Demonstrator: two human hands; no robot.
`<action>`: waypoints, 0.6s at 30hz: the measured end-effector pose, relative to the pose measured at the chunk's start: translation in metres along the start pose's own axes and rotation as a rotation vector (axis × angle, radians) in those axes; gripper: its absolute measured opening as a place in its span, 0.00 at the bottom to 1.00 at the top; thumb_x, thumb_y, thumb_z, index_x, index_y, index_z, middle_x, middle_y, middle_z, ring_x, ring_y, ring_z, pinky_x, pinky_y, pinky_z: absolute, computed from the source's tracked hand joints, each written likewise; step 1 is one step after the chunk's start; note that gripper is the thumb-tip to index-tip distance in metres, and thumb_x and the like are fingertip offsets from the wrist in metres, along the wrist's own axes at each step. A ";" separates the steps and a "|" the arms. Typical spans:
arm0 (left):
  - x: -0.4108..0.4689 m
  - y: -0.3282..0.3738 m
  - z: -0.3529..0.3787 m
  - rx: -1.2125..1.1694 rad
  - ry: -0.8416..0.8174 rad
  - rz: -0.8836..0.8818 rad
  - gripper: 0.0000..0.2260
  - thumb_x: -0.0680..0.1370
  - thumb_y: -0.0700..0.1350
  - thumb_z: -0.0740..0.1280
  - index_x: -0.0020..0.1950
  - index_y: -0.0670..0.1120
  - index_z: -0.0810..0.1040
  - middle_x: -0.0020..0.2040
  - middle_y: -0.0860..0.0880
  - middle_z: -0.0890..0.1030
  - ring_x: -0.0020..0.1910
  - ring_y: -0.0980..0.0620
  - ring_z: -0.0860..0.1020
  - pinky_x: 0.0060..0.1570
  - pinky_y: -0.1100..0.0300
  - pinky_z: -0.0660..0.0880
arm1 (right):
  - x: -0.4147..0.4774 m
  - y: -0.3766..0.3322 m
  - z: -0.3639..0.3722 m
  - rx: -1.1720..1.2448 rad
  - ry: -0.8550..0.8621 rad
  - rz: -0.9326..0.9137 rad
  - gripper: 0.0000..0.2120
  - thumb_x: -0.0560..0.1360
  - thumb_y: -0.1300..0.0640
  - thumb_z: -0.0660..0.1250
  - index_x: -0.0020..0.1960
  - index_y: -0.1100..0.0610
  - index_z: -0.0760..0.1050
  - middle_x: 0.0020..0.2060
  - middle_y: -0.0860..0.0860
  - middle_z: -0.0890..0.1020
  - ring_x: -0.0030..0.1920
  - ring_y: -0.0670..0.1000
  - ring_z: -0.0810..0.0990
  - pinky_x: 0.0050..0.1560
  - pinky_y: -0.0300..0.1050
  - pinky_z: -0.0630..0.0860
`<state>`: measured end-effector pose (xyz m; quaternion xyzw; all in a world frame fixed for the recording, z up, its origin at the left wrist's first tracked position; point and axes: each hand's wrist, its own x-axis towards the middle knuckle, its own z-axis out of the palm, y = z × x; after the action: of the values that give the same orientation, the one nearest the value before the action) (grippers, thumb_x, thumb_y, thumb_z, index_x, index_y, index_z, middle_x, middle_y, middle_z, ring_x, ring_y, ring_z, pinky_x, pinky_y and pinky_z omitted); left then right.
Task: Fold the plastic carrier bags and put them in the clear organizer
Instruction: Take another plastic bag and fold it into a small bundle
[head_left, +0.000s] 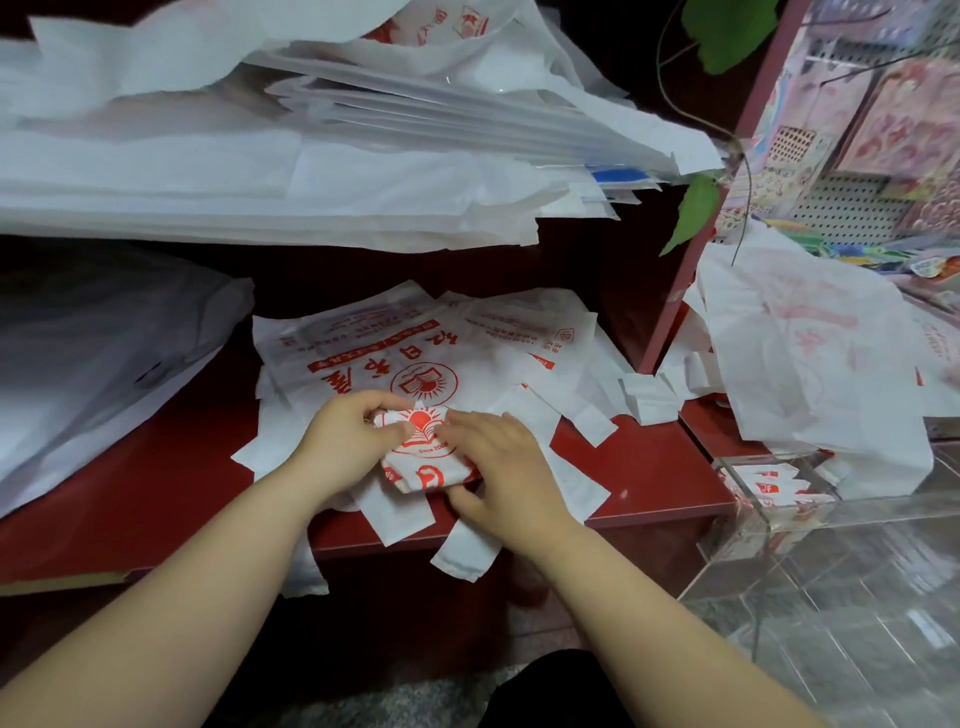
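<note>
Nearby, folded bags (768, 486) inside clear organizer (740, 527)

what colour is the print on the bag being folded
Red on white, a sun-and-book logo, on the bag; it shows in the head view.
</note>
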<state>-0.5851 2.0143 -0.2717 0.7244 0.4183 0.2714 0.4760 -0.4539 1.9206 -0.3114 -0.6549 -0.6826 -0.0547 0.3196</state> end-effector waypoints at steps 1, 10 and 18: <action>-0.002 0.004 0.000 -0.052 0.001 -0.010 0.07 0.75 0.36 0.67 0.47 0.48 0.79 0.51 0.44 0.80 0.49 0.47 0.78 0.52 0.55 0.76 | 0.003 -0.001 -0.002 -0.050 0.080 -0.021 0.20 0.63 0.53 0.58 0.54 0.53 0.73 0.49 0.54 0.83 0.49 0.58 0.81 0.53 0.62 0.73; -0.035 0.039 0.007 0.294 -0.212 0.310 0.27 0.54 0.68 0.65 0.51 0.67 0.69 0.62 0.63 0.65 0.62 0.67 0.62 0.60 0.71 0.60 | -0.004 -0.001 -0.054 0.452 0.047 0.354 0.07 0.70 0.62 0.64 0.42 0.67 0.78 0.32 0.55 0.77 0.36 0.47 0.71 0.40 0.44 0.69; -0.051 0.068 0.083 0.315 -0.199 0.406 0.11 0.72 0.41 0.71 0.34 0.54 0.75 0.31 0.55 0.78 0.35 0.59 0.75 0.36 0.64 0.68 | -0.059 0.033 -0.100 0.482 0.060 0.471 0.06 0.71 0.67 0.67 0.37 0.59 0.76 0.26 0.43 0.70 0.28 0.37 0.70 0.34 0.33 0.64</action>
<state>-0.5207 1.9186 -0.2423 0.8817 0.2528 0.2203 0.3320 -0.3905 1.8251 -0.2735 -0.6983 -0.4960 0.1643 0.4893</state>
